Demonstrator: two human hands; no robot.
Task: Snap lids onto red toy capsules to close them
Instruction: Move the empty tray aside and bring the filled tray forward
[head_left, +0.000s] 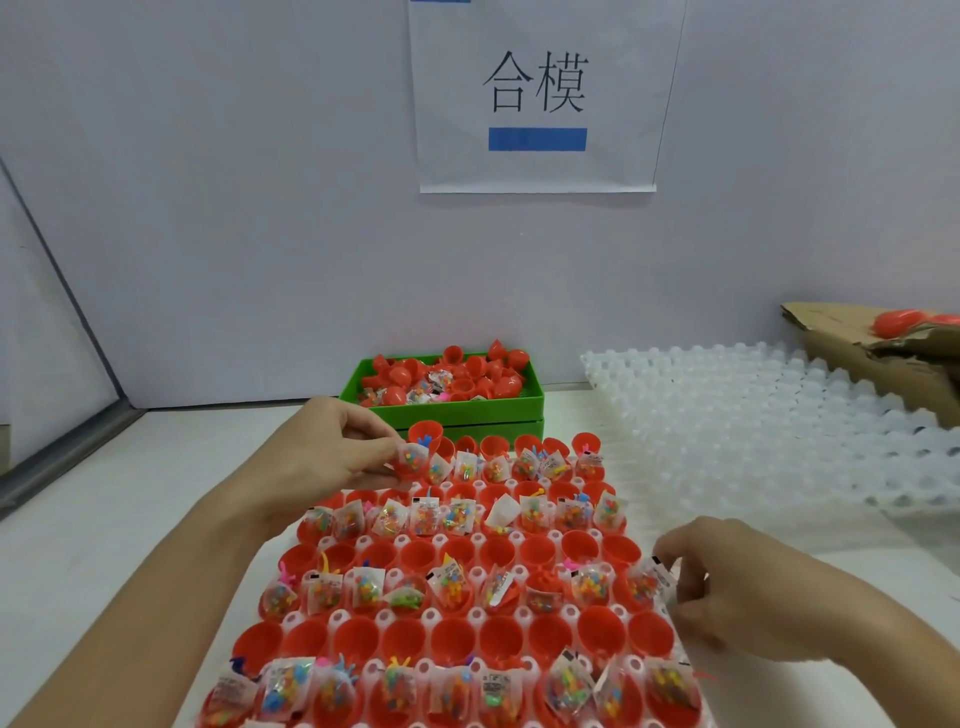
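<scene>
Barely started: nearly every red capsule base (405, 558) in your white tray (670, 613) stands unlidded. Your left hand (332, 457) pinches a filled base at eleven o'clock; your right hand (727, 587) curls fingers around a toy packet (647, 577) at three.

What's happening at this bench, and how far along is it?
A person is working over a white tray of open red capsule halves, many holding small toy packets. The left hand pinches a packet-filled capsule at the tray's far left corner; the right hand handles a packet at the right edge. No capsule on the tray looks closed yet.
</scene>
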